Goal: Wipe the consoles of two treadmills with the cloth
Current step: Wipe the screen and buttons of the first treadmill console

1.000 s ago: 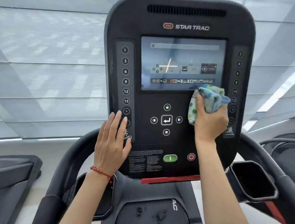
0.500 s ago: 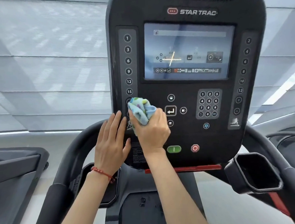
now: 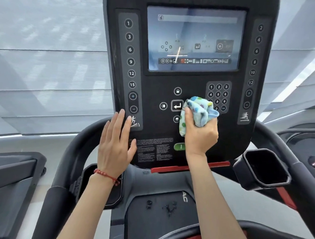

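Note:
A black treadmill console [image 3: 192, 78] with a lit screen [image 3: 194, 38] fills the middle of the view. My right hand [image 3: 200, 135] grips a bunched light-blue spotted cloth [image 3: 199, 112] and presses it on the console between the arrow buttons and the number keypad [image 3: 218, 91], covering the keypad's lower left corner. My left hand [image 3: 116, 144] lies flat with fingers apart on the console's lower left edge, beside the incline button strip [image 3: 131, 66]. It holds nothing.
Curved black handrails [image 3: 70, 159] flank the console. A black cup holder [image 3: 263, 169] sits at the lower right and another [image 3: 87, 178] at the lower left. A second treadmill [image 3: 12, 170] stands to the left, a third machine [image 3: 306, 145] to the right. Window blinds lie behind.
My right hand swept the cloth from the screen's lower right across to the left button strip, then back right to the middle by the keypad. My left hand stayed on the console's lower left edge.

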### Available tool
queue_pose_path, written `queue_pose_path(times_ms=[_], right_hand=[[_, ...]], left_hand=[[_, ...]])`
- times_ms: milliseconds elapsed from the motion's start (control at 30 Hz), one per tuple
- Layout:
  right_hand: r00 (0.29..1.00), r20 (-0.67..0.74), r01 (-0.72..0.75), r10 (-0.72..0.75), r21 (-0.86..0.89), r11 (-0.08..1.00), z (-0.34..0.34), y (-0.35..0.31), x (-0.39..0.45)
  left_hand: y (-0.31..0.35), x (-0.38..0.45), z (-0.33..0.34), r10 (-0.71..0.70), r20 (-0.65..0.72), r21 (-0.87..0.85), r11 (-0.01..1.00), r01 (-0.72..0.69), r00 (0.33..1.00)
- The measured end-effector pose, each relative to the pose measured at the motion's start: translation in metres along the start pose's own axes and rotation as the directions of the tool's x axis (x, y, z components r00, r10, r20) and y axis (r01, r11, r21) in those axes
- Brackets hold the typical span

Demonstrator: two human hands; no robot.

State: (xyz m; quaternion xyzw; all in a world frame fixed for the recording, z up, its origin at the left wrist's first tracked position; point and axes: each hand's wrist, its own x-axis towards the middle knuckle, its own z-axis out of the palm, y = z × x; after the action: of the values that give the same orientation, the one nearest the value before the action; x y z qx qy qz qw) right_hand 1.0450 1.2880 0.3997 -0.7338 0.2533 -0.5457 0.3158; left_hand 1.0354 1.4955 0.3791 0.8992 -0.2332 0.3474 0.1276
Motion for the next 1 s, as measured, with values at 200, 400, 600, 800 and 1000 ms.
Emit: queue_pose_path(times_ms=[200,400,600,800,1000], right_hand=[[0.992,0.062,0.112,-0.112,0.005,0.994,0.005,-0.018,-0.040],[0.943,0.205,0.273,-0.262,-0.027,0.962,0.006,-0.042,-0.089],[0.927,0.226,0.313,-0.298,-0.030,0.949,0.001,-0.035,-0.076],[0.990,0.115,0.092,-0.083,-0.079,0.993,-0.014,-0.006,-0.042],[0.967,0.057,-0.248,0.248,-0.015,0.969,-0.035,0.029,-0.001]], left_hand=[[-0.006,-0.003,-0.002,0.012,0.012,-0.017,1.000,-0.012,1.000],[-0.014,-0.012,-0.003,0.013,0.018,-0.027,1.000,-0.013,1.000],[-0.013,-0.013,-0.003,0.008,0.010,-0.035,0.999,-0.007,1.000],[0.003,-0.007,0.001,-0.006,-0.012,-0.018,1.000,0.006,1.000],[0.033,0.009,0.008,0.055,-0.005,-0.008,0.998,-0.055,0.998]])
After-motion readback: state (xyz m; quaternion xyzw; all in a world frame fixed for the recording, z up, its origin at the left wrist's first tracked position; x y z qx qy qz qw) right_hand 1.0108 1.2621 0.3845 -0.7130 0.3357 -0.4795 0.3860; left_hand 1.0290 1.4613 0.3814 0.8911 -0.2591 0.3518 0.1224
